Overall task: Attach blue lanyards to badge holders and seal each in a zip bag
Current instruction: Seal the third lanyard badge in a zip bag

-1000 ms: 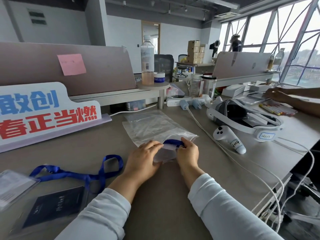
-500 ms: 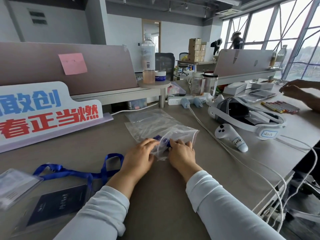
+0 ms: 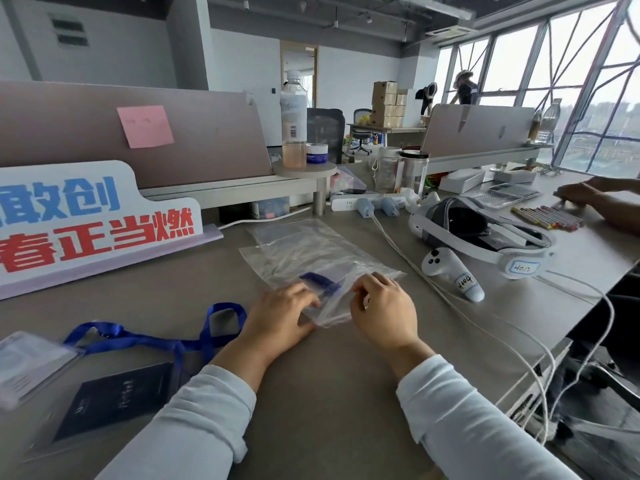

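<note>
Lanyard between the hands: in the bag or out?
In. The blue lanyard shows through the clear zip bag, between left hand and right hand. Seal: cannot tell.

The scene is lit brightly and evenly by daylight from the windows (image 3: 571,98) at the far right (the panes are slightly blown out). Only faint shadows are cast on the desk (image 3: 329,393). Straight lines are bowed toward the edges.
</note>
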Available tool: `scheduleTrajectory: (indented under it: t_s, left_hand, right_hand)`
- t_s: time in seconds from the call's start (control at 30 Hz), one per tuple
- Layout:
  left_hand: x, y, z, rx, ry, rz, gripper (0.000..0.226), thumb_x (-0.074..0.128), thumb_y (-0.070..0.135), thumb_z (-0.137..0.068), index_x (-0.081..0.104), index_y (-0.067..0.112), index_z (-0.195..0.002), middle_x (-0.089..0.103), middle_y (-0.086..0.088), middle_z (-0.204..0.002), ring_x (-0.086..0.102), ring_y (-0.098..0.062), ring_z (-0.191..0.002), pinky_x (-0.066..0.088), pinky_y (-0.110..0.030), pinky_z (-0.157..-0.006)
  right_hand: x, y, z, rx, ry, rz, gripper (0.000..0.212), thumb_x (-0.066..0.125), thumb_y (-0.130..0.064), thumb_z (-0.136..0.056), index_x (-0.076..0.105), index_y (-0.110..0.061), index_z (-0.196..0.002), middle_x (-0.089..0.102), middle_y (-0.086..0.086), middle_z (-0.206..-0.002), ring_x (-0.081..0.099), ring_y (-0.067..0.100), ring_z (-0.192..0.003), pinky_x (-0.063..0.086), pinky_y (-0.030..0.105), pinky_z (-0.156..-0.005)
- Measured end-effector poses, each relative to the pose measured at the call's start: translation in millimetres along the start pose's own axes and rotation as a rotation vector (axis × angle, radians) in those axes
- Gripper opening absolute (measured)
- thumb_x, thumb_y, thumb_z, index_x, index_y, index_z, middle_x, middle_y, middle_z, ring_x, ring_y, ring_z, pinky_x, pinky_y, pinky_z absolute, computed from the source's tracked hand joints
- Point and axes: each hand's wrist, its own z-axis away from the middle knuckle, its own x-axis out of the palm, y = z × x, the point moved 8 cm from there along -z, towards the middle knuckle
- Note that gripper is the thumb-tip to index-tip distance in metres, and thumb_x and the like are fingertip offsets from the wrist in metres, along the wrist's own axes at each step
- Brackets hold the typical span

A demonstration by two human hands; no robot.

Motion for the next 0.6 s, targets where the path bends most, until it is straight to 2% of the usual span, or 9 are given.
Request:
scheduleTrajectory:
  t_s: [0.07, 0.13, 0.3, 0.4, 0.47, 0.6]
  left_hand:
    - [-0.1, 1.8, 1.3, 0.025, 0.013, 0.006, 0.018, 0.063, 0.027, -0.084, 0.068, 0.024, -0.101, 0.061, 0.008, -0.11, 0.059, -0.012, -0.097, 0.046, -0.029, -0.086]
    - [-1.1, 2.9, 2.9, 0.044, 0.04, 0.048, 0.015, 0.065, 0.023, -0.082, 0.071, 0.024, -0.096, 0.064, 0.008, -0.103, 0.061, -0.012, -0.09, 0.049, -0.03, -0.08]
    - [-5.2, 0.5, 5.7, 0.079, 0.161, 0.123, 0.011, 0.071, 0.014, -0.076, 0.073, 0.021, -0.085, 0.069, 0.006, -0.087, 0.065, -0.013, -0.075, 0.054, -0.03, -0.066]
    - [-10.7, -4.7, 6.0, 0.061, 0.222, 0.17, 0.011, 0.071, 0.011, -0.076, 0.073, 0.017, -0.086, 0.07, 0.005, -0.086, 0.065, -0.012, -0.076, 0.054, -0.03, -0.068]
    - [-14.1, -5.7, 7.3, 0.066, 0.241, 0.18, 0.013, 0.071, 0.01, -0.077, 0.072, 0.016, -0.088, 0.07, 0.003, -0.087, 0.065, -0.012, -0.077, 0.055, -0.03, -0.07]
    - [-17.0, -5.2, 12.8, 0.103, 0.242, 0.156, 0.018, 0.072, 0.011, -0.077, 0.071, 0.013, -0.094, 0.07, 0.0, -0.094, 0.066, -0.014, -0.078, 0.055, -0.03, -0.069]
  right_hand:
    - [1.2, -5.5, 1.3, -0.107, 0.027, -0.035, 0.016, 0.068, -0.002, -0.063, 0.064, -0.012, -0.074, 0.064, 0.001, -0.075, 0.063, 0.025, -0.072, 0.045, 0.023, -0.057]
    - [7.6, -11.2, 1.7, -0.173, -0.031, -0.087, 0.02, 0.065, -0.003, -0.064, 0.066, -0.013, -0.082, 0.063, 0.002, -0.082, 0.062, 0.026, -0.079, 0.05, 0.027, -0.062]
    - [17.8, -22.3, 7.6, -0.335, -0.152, -0.121, 0.027, 0.05, -0.024, -0.069, 0.074, -0.021, -0.079, 0.066, -0.003, -0.083, 0.06, 0.023, -0.077, 0.05, 0.028, -0.069]
    - [22.1, -24.9, 9.5, -0.356, -0.18, -0.066, 0.032, 0.052, -0.039, -0.064, 0.073, -0.025, -0.084, 0.068, -0.008, -0.086, 0.059, 0.021, -0.081, 0.048, 0.03, -0.074]
    - [20.8, -29.2, 8.2, -0.373, -0.132, -0.024, 0.03, 0.054, -0.044, -0.065, 0.073, -0.027, -0.082, 0.068, -0.012, -0.082, 0.058, 0.019, -0.08, 0.048, 0.029, -0.074]
    - [14.5, -40.5, 5.8, -0.44, 0.012, 0.0, 0.016, 0.06, -0.033, -0.073, 0.071, -0.025, -0.066, 0.067, -0.011, -0.07, 0.058, 0.022, -0.069, 0.05, 0.034, -0.064]
